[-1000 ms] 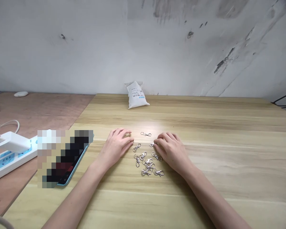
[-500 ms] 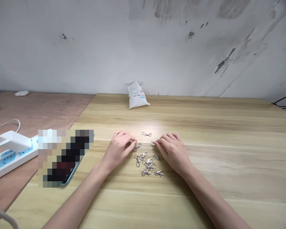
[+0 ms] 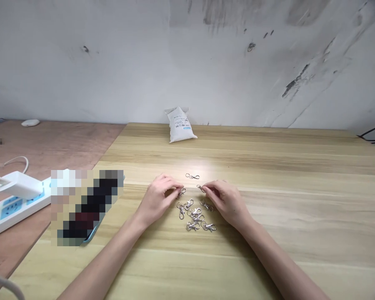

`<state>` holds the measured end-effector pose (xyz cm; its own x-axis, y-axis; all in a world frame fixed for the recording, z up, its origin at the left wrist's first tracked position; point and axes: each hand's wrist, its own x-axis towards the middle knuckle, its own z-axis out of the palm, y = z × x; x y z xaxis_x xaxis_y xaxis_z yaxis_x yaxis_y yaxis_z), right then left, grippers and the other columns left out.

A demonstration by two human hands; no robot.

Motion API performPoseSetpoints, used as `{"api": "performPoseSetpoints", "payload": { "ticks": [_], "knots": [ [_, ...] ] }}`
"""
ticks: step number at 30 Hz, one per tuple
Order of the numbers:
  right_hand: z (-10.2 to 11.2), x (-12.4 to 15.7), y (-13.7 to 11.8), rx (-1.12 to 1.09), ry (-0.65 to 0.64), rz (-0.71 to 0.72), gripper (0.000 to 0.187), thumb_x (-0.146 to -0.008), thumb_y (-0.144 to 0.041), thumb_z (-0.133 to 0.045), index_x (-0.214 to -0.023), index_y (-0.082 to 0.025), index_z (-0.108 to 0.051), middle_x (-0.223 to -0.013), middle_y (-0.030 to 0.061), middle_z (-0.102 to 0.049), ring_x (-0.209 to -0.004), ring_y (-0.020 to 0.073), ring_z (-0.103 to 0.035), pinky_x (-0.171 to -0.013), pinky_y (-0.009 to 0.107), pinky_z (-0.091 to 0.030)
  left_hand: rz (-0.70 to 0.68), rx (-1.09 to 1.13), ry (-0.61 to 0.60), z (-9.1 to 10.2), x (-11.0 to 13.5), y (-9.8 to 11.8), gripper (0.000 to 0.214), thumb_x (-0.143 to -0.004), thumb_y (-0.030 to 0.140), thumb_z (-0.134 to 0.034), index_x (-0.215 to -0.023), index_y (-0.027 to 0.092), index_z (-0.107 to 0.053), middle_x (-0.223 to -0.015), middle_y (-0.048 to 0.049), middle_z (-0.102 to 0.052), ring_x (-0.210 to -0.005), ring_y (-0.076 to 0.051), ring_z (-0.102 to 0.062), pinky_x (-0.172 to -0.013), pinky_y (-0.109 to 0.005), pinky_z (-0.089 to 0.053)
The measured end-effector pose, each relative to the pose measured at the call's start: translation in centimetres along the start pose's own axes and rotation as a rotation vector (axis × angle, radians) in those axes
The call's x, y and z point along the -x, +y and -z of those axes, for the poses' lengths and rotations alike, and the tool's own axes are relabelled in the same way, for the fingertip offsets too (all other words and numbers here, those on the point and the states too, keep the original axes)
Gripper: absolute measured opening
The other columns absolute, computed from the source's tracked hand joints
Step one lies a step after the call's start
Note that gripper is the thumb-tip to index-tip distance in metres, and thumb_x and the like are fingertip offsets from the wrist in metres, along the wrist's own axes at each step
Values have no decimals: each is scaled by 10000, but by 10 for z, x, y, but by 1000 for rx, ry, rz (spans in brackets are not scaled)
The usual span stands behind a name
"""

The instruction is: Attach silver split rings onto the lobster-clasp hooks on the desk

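Observation:
My left hand (image 3: 159, 196) has thumb and index finger pinched together on a silver swivel clasp (image 3: 182, 192), whose upper part the fingertips cover. Across from it, my right hand (image 3: 226, 200) pinches another swivel clasp (image 3: 200, 188); only its ring end shows beyond the fingers. Between the hands and nearer to me lies a loose group of similar clasps with split rings, among them one clasp (image 3: 193, 226) at the front. A single clasp with its ring (image 3: 193, 176) lies apart, just beyond both hands.
A white printed plastic packet (image 3: 181, 125) rests near the wall. To the left are a blurred phone with a teal edge (image 3: 92, 233), a white power strip (image 3: 0, 221) and a plugged-in charger (image 3: 20, 185). The wooden tabletop (image 3: 300, 216) extends right.
My left hand has moved slightly right and its fingertips have come down onto the clasp beside it. My right fingers have shifted a little, showing more of the ring.

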<state>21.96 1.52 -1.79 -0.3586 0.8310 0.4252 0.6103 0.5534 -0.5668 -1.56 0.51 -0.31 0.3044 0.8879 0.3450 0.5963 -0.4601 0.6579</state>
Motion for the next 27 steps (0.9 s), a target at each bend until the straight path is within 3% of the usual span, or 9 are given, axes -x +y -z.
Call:
{"api": "performPoseSetpoints", "payload": {
  "ticks": [6, 13, 20, 24, 27],
  "knots": [
    [2, 0, -2, 185, -71, 66, 193, -963, -237, -521, -870, -204, -687, -819, 35, -643, -742, 153, -578, -707, 301, -423, 84, 0, 19, 1, 2, 1, 95, -884, 261, -647, -914, 234, -733, -926, -36, -734, -912, -202, -651, -829, -389, -524],
    [5, 1, -6, 379, -88, 191, 171, -938, -221, -563, -837, -206, -700, -855, 45, -638, -782, 169, -577, -726, 315, -406, 16, -22, 41, 2, 2, 3, 80, -887, 268, -640, -891, 235, -713, -1002, -38, -726, -992, -213, -628, -888, -419, -500],
    [5, 0, -8, 439, -100, 188, 263, -980, -177, -458, -827, -185, -671, -819, 35, -634, -769, 163, -564, -775, 324, -384, -31, -141, 72, 3, 2, 5, 70, -898, 249, -625, -876, 235, -690, -1134, -39, -663, -1127, -229, -544, -987, -440, -406],
    [11, 2, -3, 429, -103, 167, 215, -977, -246, -489, -911, -199, -688, -867, 44, -647, -798, 173, -580, -764, 329, -382, -27, -145, 69, 2, 3, 5, 65, -894, 241, -628, -878, 234, -691, -1121, -36, -662, -1114, -228, -547, -993, -444, -400],
    [14, 2, 1, 469, -120, 176, 216, -965, -273, -517, -864, -217, -699, -872, 42, -649, -770, 173, -576, -755, 336, -374, -21, -149, 63, 2, 3, 6, 73, -900, 247, -618, -882, 231, -687, -1125, -43, -660, -1117, -236, -542, -989, -450, -401]
  ]
}}
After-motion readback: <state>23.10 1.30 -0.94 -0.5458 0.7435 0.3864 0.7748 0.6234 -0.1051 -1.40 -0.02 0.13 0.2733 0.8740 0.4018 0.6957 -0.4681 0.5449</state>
